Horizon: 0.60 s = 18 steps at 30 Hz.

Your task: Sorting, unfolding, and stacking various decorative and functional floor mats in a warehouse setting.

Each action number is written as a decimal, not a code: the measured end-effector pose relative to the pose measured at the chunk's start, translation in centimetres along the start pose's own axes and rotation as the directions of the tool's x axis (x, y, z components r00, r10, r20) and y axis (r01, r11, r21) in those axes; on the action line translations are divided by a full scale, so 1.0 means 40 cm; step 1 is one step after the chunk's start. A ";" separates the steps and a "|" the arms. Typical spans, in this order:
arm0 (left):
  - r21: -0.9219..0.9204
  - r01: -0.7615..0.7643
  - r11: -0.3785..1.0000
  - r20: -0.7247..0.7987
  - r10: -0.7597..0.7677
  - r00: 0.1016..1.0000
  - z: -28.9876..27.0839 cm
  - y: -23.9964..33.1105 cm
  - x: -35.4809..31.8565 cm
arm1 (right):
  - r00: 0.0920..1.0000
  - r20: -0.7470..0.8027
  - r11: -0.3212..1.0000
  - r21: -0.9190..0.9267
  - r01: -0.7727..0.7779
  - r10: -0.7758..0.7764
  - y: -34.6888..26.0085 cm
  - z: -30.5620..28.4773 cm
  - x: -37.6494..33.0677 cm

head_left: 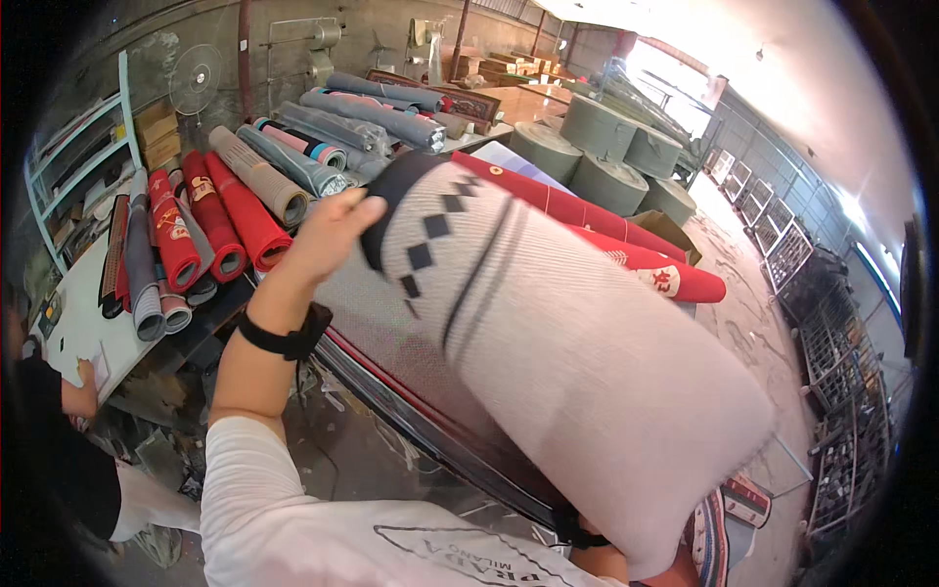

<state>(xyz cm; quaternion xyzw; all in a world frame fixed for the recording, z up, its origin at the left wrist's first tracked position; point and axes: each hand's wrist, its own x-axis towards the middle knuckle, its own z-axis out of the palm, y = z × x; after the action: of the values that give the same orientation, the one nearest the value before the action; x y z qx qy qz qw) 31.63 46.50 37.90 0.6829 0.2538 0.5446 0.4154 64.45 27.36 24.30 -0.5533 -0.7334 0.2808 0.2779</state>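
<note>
My left hand (337,227) is closed on the dark border of a pale beige rug (587,342), at its far left corner. The rug is lifted and curved, with a row of black diamonds and two dark stripes near the held end. My right arm comes up from the lower edge with a dark band (579,533) at the wrist. The rug hides the fingers of my right hand. Beneath the rug lies a stack of mats, topped by a grey textured mat (391,318). Beyond the raised rug, red rolled mats (699,282) lie across the far side.
Several rolled rugs (259,220) lie on the white table (73,293) at left. A person (73,450) in a dark top works beside it. Large grey-green rolls (602,127) stand at the back. Metal racks (831,352) line the right side. Scraps litter the floor.
</note>
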 end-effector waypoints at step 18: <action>-0.329 0.468 0.820 -0.725 -0.537 0.431 0.016 -0.548 -0.381 | 0.940 0.243 0.288 0.907 -0.308 0.239 0.237 0.131 -0.391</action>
<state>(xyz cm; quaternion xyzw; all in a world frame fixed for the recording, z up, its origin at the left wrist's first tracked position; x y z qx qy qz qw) 30.33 45.65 11.24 0.2443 0.5801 0.6491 0.4273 70.54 13.87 12.36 -0.4013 -0.3415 0.7086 0.4692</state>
